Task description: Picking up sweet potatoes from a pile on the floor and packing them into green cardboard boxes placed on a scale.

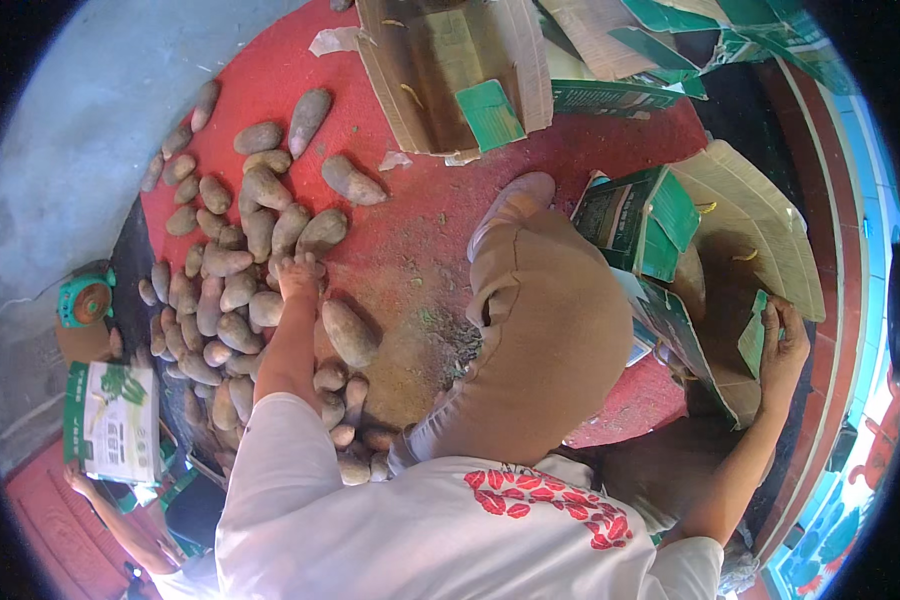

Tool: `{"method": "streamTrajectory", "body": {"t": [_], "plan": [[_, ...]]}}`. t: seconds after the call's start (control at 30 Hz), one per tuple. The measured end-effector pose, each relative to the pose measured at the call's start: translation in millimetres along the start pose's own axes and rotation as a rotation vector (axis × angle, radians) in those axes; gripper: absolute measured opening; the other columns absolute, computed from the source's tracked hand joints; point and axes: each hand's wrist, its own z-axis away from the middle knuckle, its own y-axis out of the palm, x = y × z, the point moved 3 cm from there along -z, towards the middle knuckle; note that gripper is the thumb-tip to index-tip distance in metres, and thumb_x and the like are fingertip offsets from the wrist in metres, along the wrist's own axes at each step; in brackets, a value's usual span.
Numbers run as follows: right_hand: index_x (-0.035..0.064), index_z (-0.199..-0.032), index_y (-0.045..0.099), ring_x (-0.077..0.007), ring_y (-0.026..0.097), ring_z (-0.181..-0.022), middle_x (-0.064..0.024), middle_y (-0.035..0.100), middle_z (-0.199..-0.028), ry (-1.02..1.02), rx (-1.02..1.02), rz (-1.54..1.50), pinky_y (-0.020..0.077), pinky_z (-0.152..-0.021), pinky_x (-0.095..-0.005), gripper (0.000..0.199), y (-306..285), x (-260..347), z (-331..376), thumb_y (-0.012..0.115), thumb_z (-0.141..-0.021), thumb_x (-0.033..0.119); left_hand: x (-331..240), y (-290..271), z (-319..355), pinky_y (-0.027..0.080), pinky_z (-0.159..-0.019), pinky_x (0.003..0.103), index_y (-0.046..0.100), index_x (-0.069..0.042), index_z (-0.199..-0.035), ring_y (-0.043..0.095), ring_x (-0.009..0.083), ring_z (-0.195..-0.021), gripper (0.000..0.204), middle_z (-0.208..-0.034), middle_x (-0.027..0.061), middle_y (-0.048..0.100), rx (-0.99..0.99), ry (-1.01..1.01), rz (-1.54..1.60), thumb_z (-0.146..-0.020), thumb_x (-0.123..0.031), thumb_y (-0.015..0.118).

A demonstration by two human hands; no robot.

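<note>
A heap of large brown tubers (238, 332), some with pinkish ends and looking like sweet potatoes, lies left of my legs. My left hand (298, 274) reaches into its upper part, fingers curled against the near end of a tuber (323, 231); the fingertips are partly hidden. On the right, an opened cardboard box (745, 215) with green printed sides stands beside my knee. My right hand (785, 342) grips the green flap (754, 337) at its near edge. Part of the box's inside is in shadow.
Red matting (430, 180) with loose soil lies underneath. An open box (440, 70) and more flattened cartons (610, 40) are at the top. At lower left, another person's hand (78, 482) holds a white-green carton (120, 420). A green round device (86, 300) stands near the wall.
</note>
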Motion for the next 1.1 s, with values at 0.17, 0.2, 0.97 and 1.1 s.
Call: {"method": "streamTrajectory", "body": {"t": [0.17,0.2,0.97,1.1], "plan": [[-0.0020,-0.097,0.060,-0.0155,0.057,-0.075,-0.0107,0.061,-0.084,-0.104,-0.060,0.034,0.0452,-0.072,-0.0267,0.016,-2,2,1,0.058,-0.091,0.012,-11,-69,19,0.047,-0.086,0.046,0.052,-0.008,-0.114,0.056,0.0326,-0.106,0.043,-0.113,0.0101,0.059,-0.153,-0.103,0.286,-0.087,-0.042,0.054],[-0.0020,-0.097,0.060,-0.0155,0.057,-0.075,-0.0107,0.061,-0.084,-0.104,-0.062,0.020,0.0452,-0.072,-0.0267,0.016,-4,5,4,0.058,-0.091,0.012,-5,-64,23,0.047,-0.086,0.046,0.052,-0.008,-0.114,0.056,0.0326,-0.106,0.043,-0.113,0.0101,0.059,-0.158,-0.112,0.276,-0.087,-0.042,0.054],[-0.0012,-0.089,0.061,-0.0362,0.061,-0.083,-0.0177,0.064,-0.090,-0.235,-0.160,-0.046,0.0490,-0.071,-0.0384,0.011,-23,23,26,0.063,-0.082,0.007,-137,-90,82,0.047,-0.089,0.044,0.051,-0.008,-0.126,0.060,0.0335,-0.106,0.066,-0.114,0.0206,0.061,0.105,-0.056,0.715,-0.079,-0.053,0.060],[0.0000,-0.088,0.062,-0.0356,0.061,-0.082,-0.0168,0.064,-0.090,-0.163,-0.206,-0.114,0.0491,-0.071,-0.0387,0.012,-27,22,23,0.062,-0.082,0.010,-103,-3,35,0.046,-0.089,0.044,0.061,-0.011,-0.116,0.060,0.0334,-0.106,0.055,-0.114,0.0200,0.061,-0.018,0.016,0.617,-0.080,-0.053,0.059]]}}
